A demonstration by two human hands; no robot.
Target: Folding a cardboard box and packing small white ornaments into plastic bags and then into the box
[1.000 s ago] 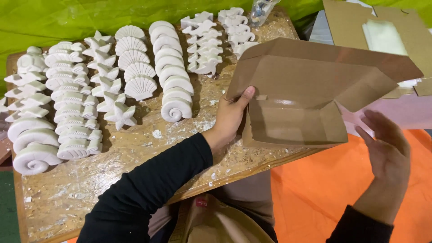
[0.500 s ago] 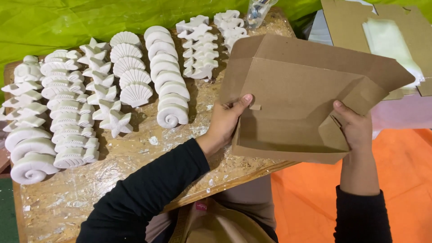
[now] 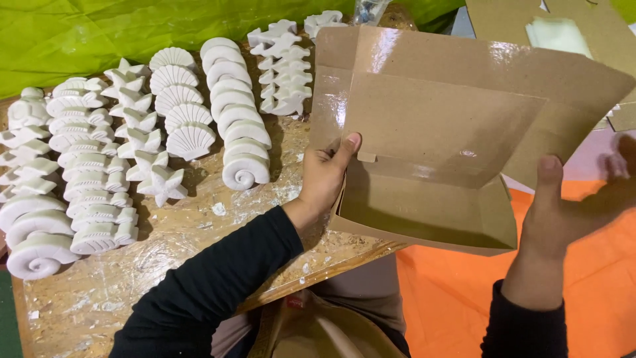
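Observation:
I hold a brown cardboard box point(image 3: 424, 139) with its glossy lid swung up, over the right edge of a wooden board point(image 3: 199, 265). My left hand point(image 3: 328, 176) grips the box's left wall, thumb inside near a small tab. My right hand point(image 3: 563, 212) is at the box's right side, thumb up beside the lid's edge; I cannot tell whether it touches the box. The box's inside looks bare.
Rows of white plaster casts lie on the board: spiral shells point(image 3: 242, 166), scallop shells point(image 3: 189, 139), starfish point(image 3: 159, 182) and more spirals at the far left point(image 3: 36, 252). Green cloth point(image 3: 99, 33) is behind, orange cloth point(image 3: 450, 298) below right, flat cardboard point(image 3: 503, 20) at top right.
The box's lid has swung up and open, showing the inside. My right hand came to the box's right side and now sits lower, thumb raised.

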